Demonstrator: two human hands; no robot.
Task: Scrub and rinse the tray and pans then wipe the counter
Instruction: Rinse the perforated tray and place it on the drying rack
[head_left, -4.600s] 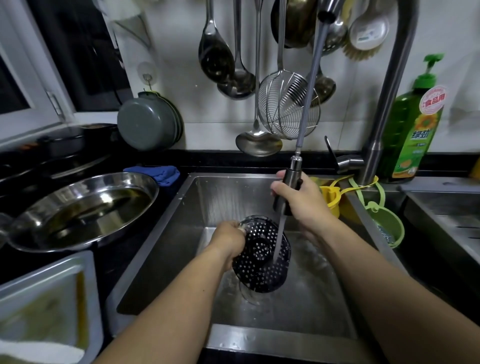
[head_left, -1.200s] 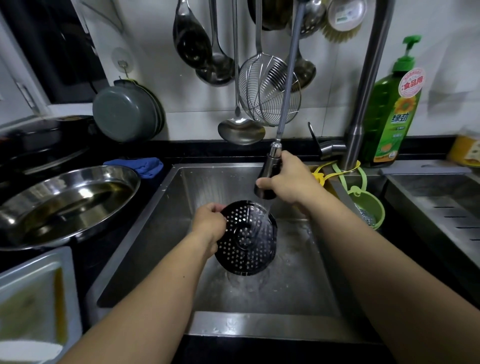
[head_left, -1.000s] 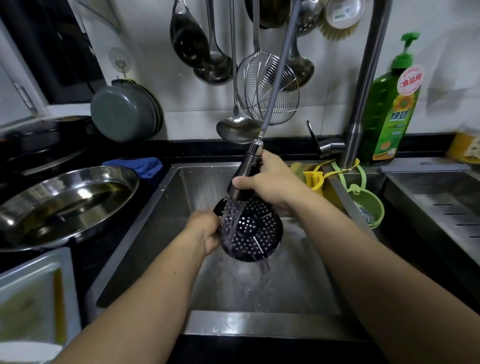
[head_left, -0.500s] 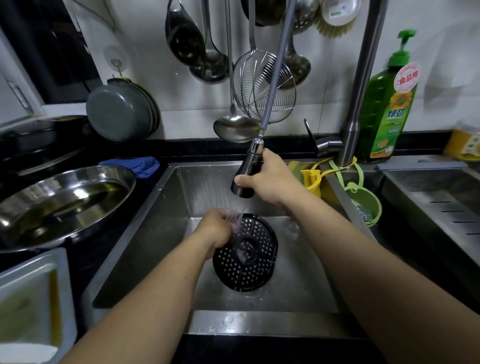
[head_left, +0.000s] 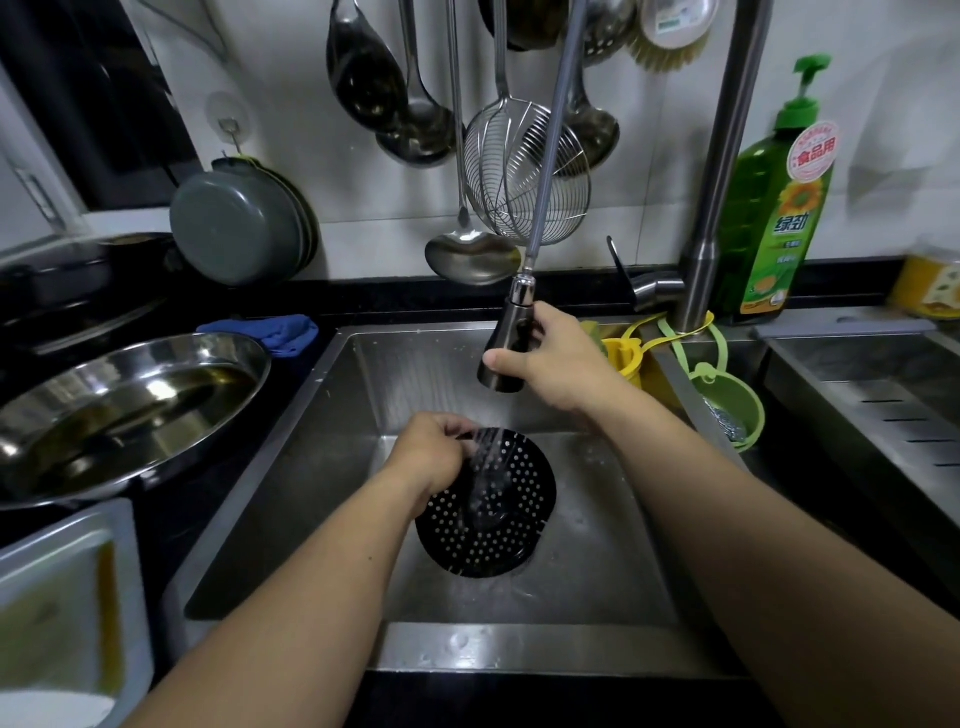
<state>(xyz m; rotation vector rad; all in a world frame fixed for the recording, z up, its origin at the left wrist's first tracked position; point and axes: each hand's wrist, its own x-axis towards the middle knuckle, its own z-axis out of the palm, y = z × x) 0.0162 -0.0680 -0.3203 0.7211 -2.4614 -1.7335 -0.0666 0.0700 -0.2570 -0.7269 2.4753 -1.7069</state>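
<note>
A round black perforated tray (head_left: 493, 525) is held tilted over the steel sink (head_left: 291, 467). My left hand (head_left: 428, 457) grips the tray's upper left rim. My right hand (head_left: 550, 364) grips the pull-out faucet sprayer (head_left: 506, 348) above the tray, and its water falls on the tray's upper part. An oily round steel pan (head_left: 130, 410) sits on the black counter to the left. A rectangular steel tray (head_left: 67, 597) with oily residue lies at the lower left.
A blue cloth (head_left: 275, 332) lies behind the round pan. A green dish soap bottle (head_left: 779, 218) stands beside the faucet column (head_left: 717, 171). Yellow and green baskets (head_left: 727, 410) hang at the sink's right rim. Ladles and a wire skimmer (head_left: 524, 171) hang on the wall.
The black tray has dropped lower in the sink and turned flatter. The sprayer rose slightly, and its stream now hits the tray near my left hand.
</note>
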